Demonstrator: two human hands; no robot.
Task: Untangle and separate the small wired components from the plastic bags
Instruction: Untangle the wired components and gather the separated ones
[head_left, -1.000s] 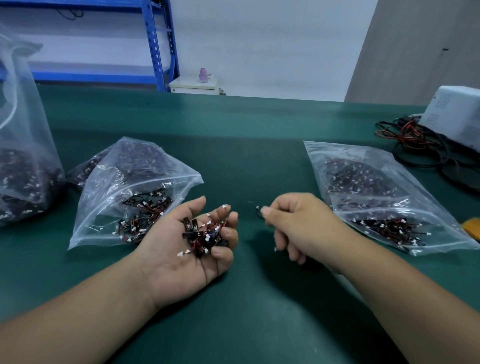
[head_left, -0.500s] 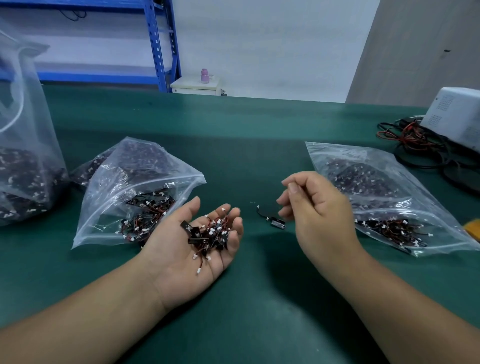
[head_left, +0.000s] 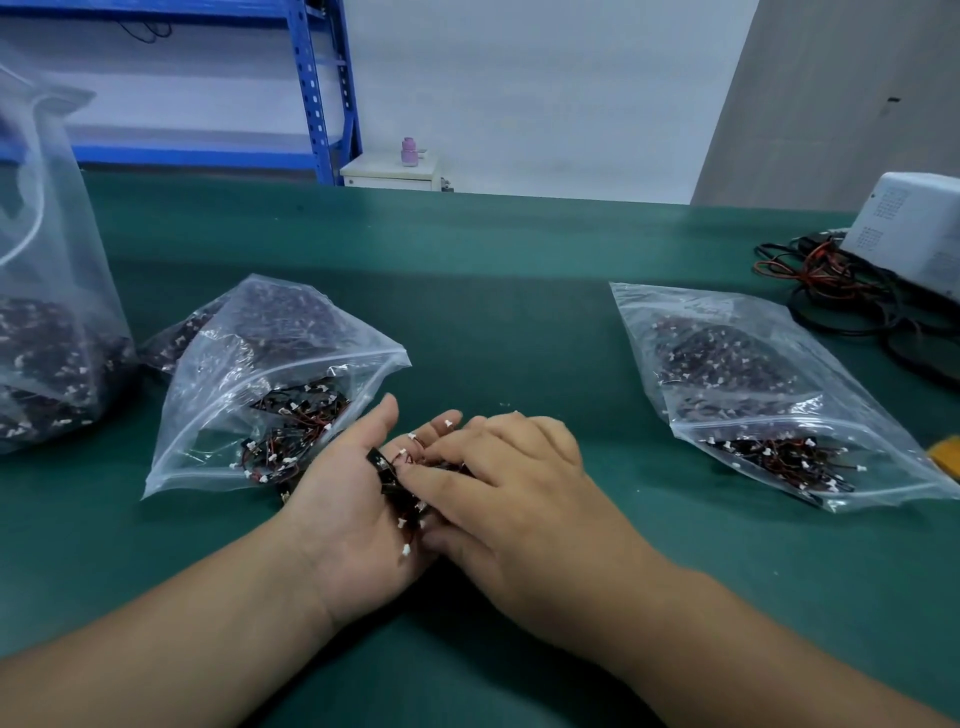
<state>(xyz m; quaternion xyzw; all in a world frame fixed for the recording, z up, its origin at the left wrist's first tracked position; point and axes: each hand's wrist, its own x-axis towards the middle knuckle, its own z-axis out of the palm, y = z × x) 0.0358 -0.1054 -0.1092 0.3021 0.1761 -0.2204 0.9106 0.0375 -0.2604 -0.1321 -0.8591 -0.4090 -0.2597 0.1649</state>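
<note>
Left hand (head_left: 353, 499), fingers released, cradles a wire tangle (head_left: 402, 467); right hand (head_left: 519, 483) probes it, grip unclear; bags (head_left: 270, 374) look mostly full.

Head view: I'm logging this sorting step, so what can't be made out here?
All in the head view:
- Wired components in the left hand: mostly covered by the right hand; whether it pinches one is hidden.
- Large bag: cut off by the left edge.
- Yellow object: cut off by the right edge, unidentifiable.
</note>
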